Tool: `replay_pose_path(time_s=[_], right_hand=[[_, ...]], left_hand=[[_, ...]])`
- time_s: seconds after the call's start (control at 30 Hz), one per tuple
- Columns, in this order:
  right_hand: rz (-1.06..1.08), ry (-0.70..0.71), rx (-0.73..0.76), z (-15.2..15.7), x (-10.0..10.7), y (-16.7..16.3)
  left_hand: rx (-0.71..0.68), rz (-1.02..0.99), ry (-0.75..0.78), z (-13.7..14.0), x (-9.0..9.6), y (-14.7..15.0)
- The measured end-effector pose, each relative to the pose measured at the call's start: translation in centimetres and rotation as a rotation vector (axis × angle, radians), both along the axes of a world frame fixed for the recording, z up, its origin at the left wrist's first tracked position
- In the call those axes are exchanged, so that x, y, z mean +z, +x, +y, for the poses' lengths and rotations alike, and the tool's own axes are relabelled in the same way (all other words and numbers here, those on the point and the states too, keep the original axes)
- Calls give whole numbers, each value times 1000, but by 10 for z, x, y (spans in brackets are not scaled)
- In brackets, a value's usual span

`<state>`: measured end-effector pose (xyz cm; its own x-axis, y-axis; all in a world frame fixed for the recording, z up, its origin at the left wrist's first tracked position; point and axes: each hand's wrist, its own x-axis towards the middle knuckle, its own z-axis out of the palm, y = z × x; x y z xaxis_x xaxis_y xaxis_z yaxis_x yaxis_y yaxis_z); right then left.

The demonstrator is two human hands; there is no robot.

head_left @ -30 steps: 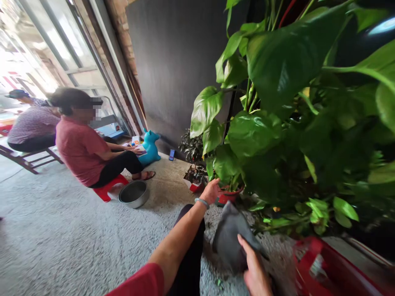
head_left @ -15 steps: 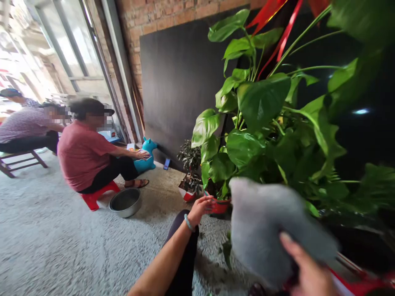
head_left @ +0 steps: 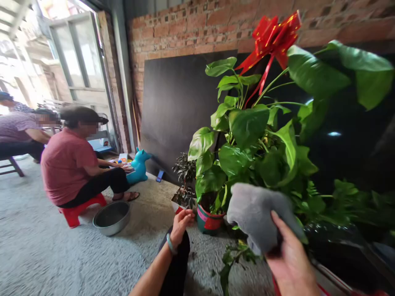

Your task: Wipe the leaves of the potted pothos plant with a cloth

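Note:
A grey cloth (head_left: 251, 213) is gripped in my right hand (head_left: 291, 257), the thumb pressed over it and the rest bunched up in front of the foliage. Behind it stands a large leafy potted plant (head_left: 248, 127) with glossy green leaves and a red bow (head_left: 273, 39) on top. Its green-and-red pot (head_left: 207, 224) rests on the floor, just right of my left hand (head_left: 182, 226). That hand hovers over my knee with loosely bent fingers, slightly apart and holding nothing visible. A pale bangle (head_left: 171, 243) circles the wrist.
A small dark-leaved plant (head_left: 184, 170) stands beside the big pot. Leftward are a metal basin (head_left: 111, 220), a person in a red shirt (head_left: 69, 164) on a red stool (head_left: 72, 213), a blue animal toy (head_left: 139, 166) and a phone (head_left: 159, 176). Leafy cuttings (head_left: 230, 259) lie on the concrete.
My view has shifted, showing the whole bow. The cloth has drawn away from me and looks smaller and more bunched. My left hand is now lower and left, apart from the pot.

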<state>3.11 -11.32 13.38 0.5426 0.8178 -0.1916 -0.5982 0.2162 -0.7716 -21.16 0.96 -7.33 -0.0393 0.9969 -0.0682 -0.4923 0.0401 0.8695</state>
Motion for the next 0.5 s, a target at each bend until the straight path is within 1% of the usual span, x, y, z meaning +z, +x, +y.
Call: replay_pose_path(time_s=[0.03,0.1,0.13,0.17,0.2,0.23,0.27,0.33,0.37,0.4,0.43,0.47,0.5], right_hand=[[-24,35,-55,4,21,-7],[-123,169,-186,25,57,-19],[-167,217,-223,40,68,-24],[-190,219,-221,55,70,-29],[-192,174,-184,68,65,-34],[-182,96,-124,77,53,-40],[-169,6,-54,82,37,-46],[-167,-135,45,75,2,-58],[-179,-159,64,66,-12,-63],[-189,-170,76,55,-19,-68],[-202,-177,70,45,-21,-72],[-232,-181,54,38,-16,-75],[-285,-161,15,36,-5,-77]], left_hand=[[-1,9,7,0,0,1],[-26,-15,-7,0,1,3],[-46,-36,-19,-1,2,5],[-67,-57,-30,-1,2,6],[-88,-77,-40,-2,3,7],[-106,-91,-48,-2,3,8],[-117,-101,-55,-2,3,8],[-130,-110,-58,-3,1,7],[-137,-112,-54,-3,0,6],[-143,-113,-49,-2,-1,4],[-148,-116,-48,-1,-2,3],[-151,-123,-51,0,-3,2],[-147,-134,-59,2,-3,0]])
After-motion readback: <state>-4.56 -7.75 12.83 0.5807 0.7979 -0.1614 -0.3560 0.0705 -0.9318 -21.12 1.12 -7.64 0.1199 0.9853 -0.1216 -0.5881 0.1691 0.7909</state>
